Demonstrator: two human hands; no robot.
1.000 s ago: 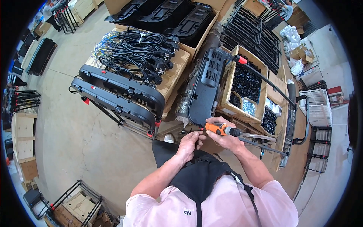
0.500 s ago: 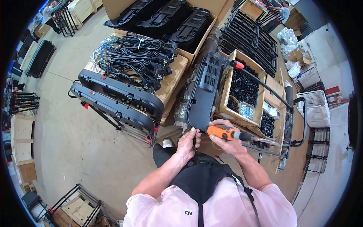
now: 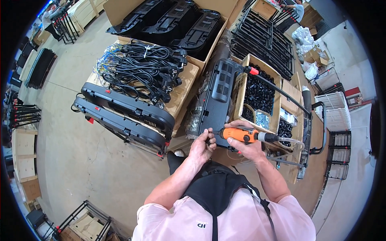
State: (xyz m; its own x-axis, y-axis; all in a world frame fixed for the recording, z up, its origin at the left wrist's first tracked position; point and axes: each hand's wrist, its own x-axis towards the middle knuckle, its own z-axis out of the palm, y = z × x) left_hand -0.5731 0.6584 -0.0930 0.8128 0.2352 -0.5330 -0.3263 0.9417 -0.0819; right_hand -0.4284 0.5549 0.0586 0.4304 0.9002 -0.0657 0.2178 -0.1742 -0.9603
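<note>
My right hand [image 3: 250, 149] is wrapped round an orange pneumatic screwdriver [image 3: 238, 134], which lies nearly level with its tip pointing left. A clear air hose [image 3: 298, 145] runs from its grey rear end. My left hand [image 3: 202, 148] is closed, its fingertips pinched at the screwdriver's tip; small dark pieces show among the fingers, too small to name. Just beyond both hands lies a black plastic housing [image 3: 210, 114] with a vented raised part, joined to a black tube frame [image 3: 283, 93] with a red fitting [image 3: 253, 71].
To the left, two similar housings [image 3: 124, 105] stand on edge beside a heap of black power cords [image 3: 140, 74]. A wooden box [image 3: 240, 96] at right holds black caps and silver screws. Further off are a carton of black covers [image 3: 173, 20] and stacked frames [image 3: 263, 44].
The screwdriver has turned more level and its rear has swung right. My left hand has risen slightly, and its fingertips now meet the screwdriver's tip.
</note>
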